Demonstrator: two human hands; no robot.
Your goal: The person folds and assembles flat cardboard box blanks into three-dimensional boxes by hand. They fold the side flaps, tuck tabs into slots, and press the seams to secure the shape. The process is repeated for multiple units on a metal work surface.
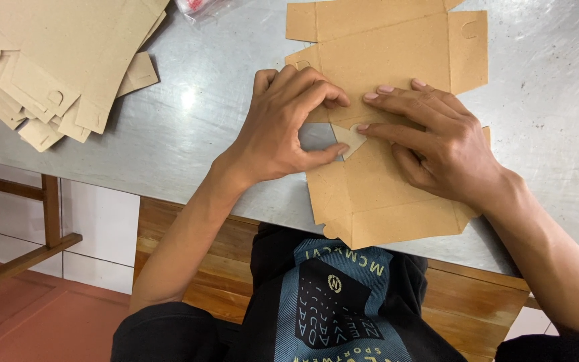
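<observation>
A flat brown cardboard box blank lies on the steel table in front of me. My left hand rests on its left edge, thumb and forefinger pinching a small rounded tab at a cut-out. My right hand lies flat on the middle of the blank, fingertips pressing beside the same tab and along a fold line. The part of the blank under both hands is hidden.
A stack of several more flat cardboard blanks sits at the table's far left. A clear plastic bag shows at the top edge. A wooden bench lies below the table edge, with white tiles and red floor to the left.
</observation>
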